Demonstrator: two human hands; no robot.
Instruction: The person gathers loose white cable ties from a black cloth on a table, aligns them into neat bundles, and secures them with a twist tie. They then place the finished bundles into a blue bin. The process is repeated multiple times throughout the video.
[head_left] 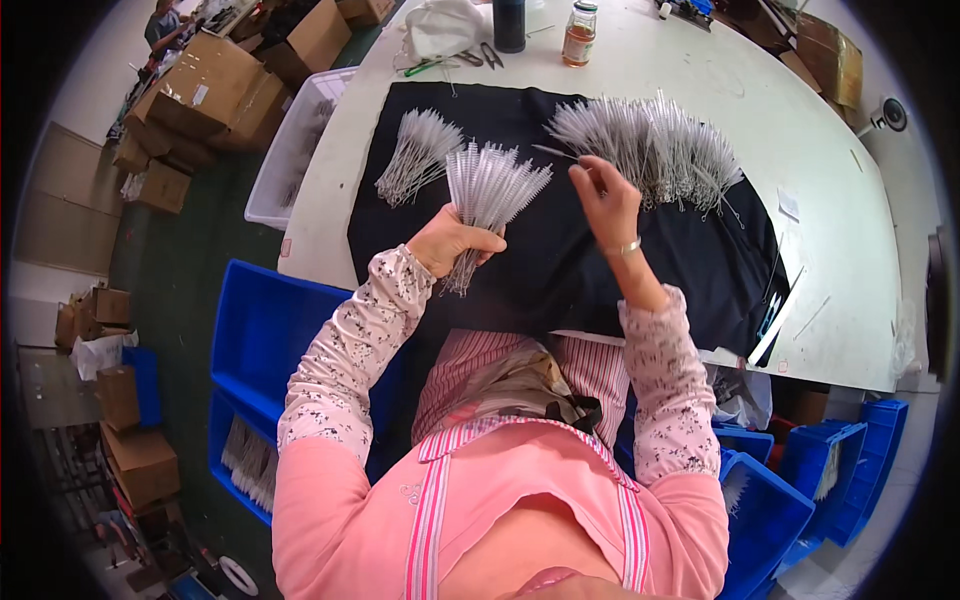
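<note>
My left hand [452, 241] is closed round a bundle of thin wire brushes [492, 185], white bristles up and wire stems below the fist. To the right, my right hand [608, 203] is raised over the black cloth, fingers pinched on a single thin brush [554, 152] that points left. A smaller bunch of brushes [416, 155] lies left of the held bundle. Beyond my right hand a large heap of the same brushes [655, 145] rests on the black cloth [545, 255], wire loops toward me.
Scissors [491, 55], a dark bottle [509, 25] and a glass jar [579, 35] stand or lie at the back of the white table [840, 240]. Blue bins [275, 320] flank me below the table. A white crate [268, 180] and cardboard boxes [215, 95] are at the left.
</note>
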